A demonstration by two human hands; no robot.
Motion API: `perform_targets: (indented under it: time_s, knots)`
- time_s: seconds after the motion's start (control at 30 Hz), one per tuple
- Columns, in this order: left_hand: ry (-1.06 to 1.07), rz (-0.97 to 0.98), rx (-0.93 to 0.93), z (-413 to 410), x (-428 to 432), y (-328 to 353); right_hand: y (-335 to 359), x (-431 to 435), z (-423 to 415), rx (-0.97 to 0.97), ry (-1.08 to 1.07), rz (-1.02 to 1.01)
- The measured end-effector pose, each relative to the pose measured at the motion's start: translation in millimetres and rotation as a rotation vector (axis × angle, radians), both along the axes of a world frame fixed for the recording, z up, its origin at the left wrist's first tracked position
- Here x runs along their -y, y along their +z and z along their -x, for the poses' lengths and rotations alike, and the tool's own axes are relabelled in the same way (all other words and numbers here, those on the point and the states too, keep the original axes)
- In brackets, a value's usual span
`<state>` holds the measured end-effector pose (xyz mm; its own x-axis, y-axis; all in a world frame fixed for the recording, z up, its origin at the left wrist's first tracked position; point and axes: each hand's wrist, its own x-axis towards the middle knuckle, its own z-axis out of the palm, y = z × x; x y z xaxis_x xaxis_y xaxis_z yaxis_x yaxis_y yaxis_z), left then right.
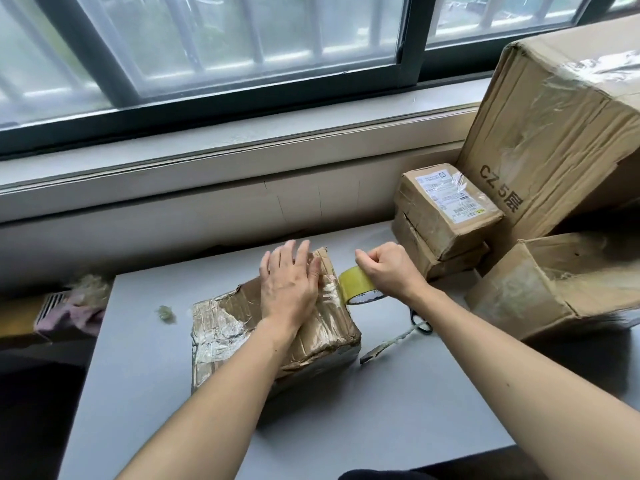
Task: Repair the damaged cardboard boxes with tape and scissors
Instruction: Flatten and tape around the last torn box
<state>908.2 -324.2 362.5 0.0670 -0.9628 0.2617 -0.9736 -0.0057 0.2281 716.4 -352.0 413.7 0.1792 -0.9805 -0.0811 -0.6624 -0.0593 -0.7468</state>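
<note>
Step in hand: laying a strip of tape over the torn far end of the damaged cardboard box [277,323]; this is a judgement from how the hands sit.
Left hand: the left hand [289,284] lies flat on the box top, fingers straight and close together, pressing the cardboard and, it seems, the stuck end of the tape.
Right hand: the right hand [388,268] is curled round the roll of yellowish packing tape [360,285], held just off the box's right far corner; whether a length is already drawn out I cannot tell.
Doing it well: keep the flat hand firm so the stuck end does not lift; draw the roll away low and taut, in line with the tear; smooth from the stuck end outward to avoid creases; leave enough to wrap over the edge before cutting.
Cutting: the scissors [420,322] lie on the table by the right forearm, near at hand, only the dark handles showing.
Box position: it sits near the middle of the grey table [138,375], skewed to the table edge, well apart from the other boxes at the right.
Box look: brown, crumpled and dented; much old glossy tape wrinkled over the near-left face; a ragged tear on top by the left wrist.
Risk: slack tape may fold on itself.
</note>
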Motion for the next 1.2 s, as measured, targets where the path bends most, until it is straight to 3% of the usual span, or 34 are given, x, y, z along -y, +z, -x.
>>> perform_targets:
  time_s: [0.17,0.4,0.57,0.73,0.87,0.97,1.2]
  knots:
    - [-0.304,-0.069,-0.237,25,23,4,6,6,0,0.086,0.010,-0.055]
    - [-0.269,0.030,0.005,44,25,-5,-5,3,22,0.149,-0.054,-0.131]
    - [-0.262,0.122,0.031,39,30,-15,-2,4,16,0.104,-0.036,-0.083]
    - [-0.274,0.171,0.033,40,33,-16,-26,8,24,0.256,-0.168,-0.096]
    - [-0.335,0.148,-0.013,31,25,-12,-44,5,39,-0.093,0.017,-0.084]
    - [-0.324,0.089,-0.036,29,22,-9,-57,1,35,-0.228,0.020,-0.084]
    - [-0.312,0.002,-0.087,-6,2,-1,-64,-11,4,-0.167,0.086,-0.142]
